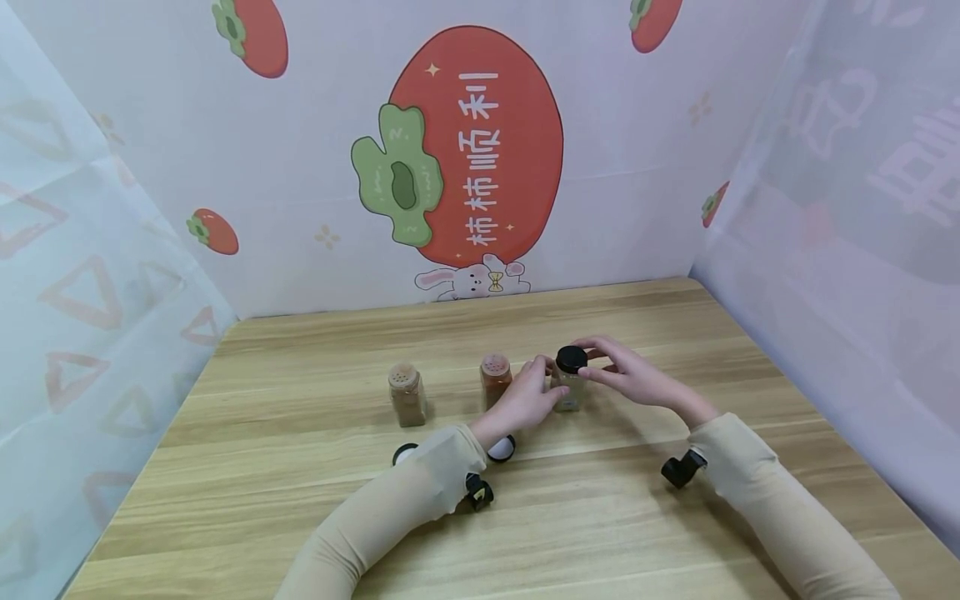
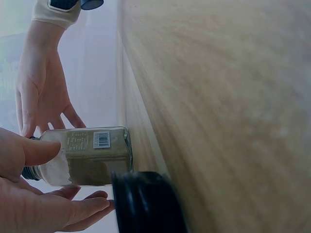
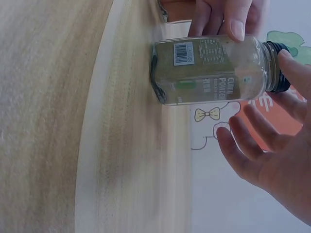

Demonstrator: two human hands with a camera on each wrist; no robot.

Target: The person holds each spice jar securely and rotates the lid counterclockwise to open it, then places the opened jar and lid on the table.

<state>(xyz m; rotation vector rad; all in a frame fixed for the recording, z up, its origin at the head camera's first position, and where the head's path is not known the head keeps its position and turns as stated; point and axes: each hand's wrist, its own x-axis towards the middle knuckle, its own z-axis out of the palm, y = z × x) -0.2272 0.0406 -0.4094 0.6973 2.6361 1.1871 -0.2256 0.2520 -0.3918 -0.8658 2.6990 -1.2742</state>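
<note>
A square glass jar labelled cumin powder [image 3: 209, 73] stands upright at the right of the group, its base at or very near the tabletop. My left hand [image 1: 525, 397] holds the jar's body between thumb and fingers from the left. On top is a black screw lid [image 1: 572, 359], which my right hand [image 1: 626, 375] pinches at its rim between thumb and fingers. The remaining right fingers spread beside the glass in the right wrist view. Just left of my left hand stands a jar of reddish powder [image 1: 495, 367], partly covered by that hand, with a bare perforated top.
A jar of brown powder [image 1: 408, 398], also with a bare sifter top, stands further left. Two black lids lie on the wooden table [image 1: 300, 400]: one lid [image 1: 502, 448] below my left wrist, another lid [image 1: 405, 453] partly behind the sleeve. Printed cloth walls [image 1: 315, 150] enclose the table.
</note>
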